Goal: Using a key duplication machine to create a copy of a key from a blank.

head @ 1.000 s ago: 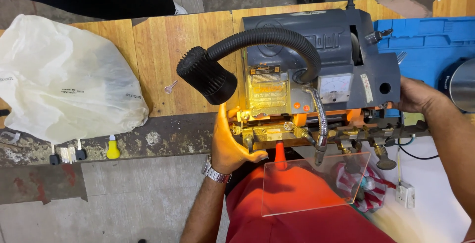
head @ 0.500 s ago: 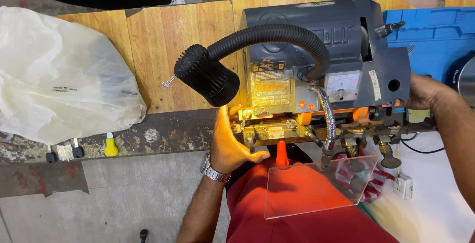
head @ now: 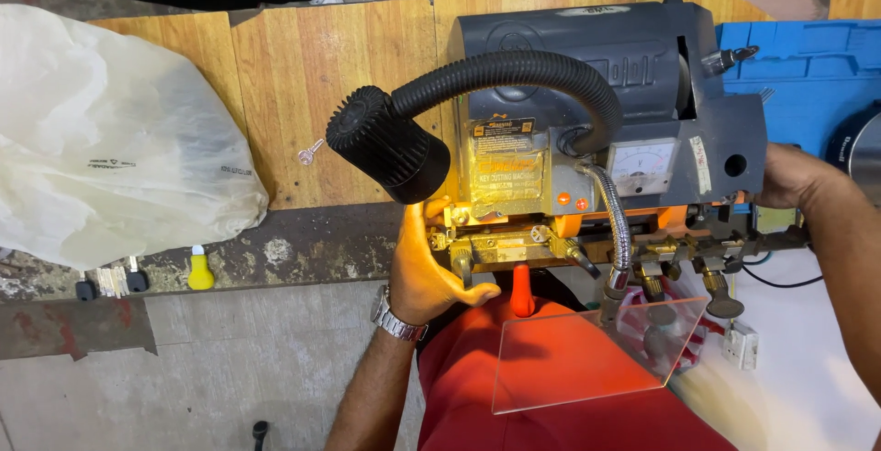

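Observation:
A dark grey key cutting machine (head: 596,75) stands on the wooden bench, with a black gooseneck lamp (head: 390,144) bent over its front. My left hand (head: 427,267), with a metal wristwatch, cups the left end of the brass vise carriage (head: 500,244), which glows yellow under the lamp. My right hand (head: 789,176) rests against the machine's right side; what its fingers grip is hidden. A red-orange lever knob (head: 521,290) sticks out below the carriage. A clear plastic shield (head: 587,355) hangs in front, over my red shirt.
A crumpled white plastic bag (head: 110,157) lies at the left. Several keys, one with a yellow head (head: 200,269), sit along the worn bench edge. A small silver key (head: 310,151) lies on the wood. A blue tray (head: 808,75) is at the right.
The view has shifted slightly, with the machine now a little more to the right and closer. Both hands stay in the same places on the machine.

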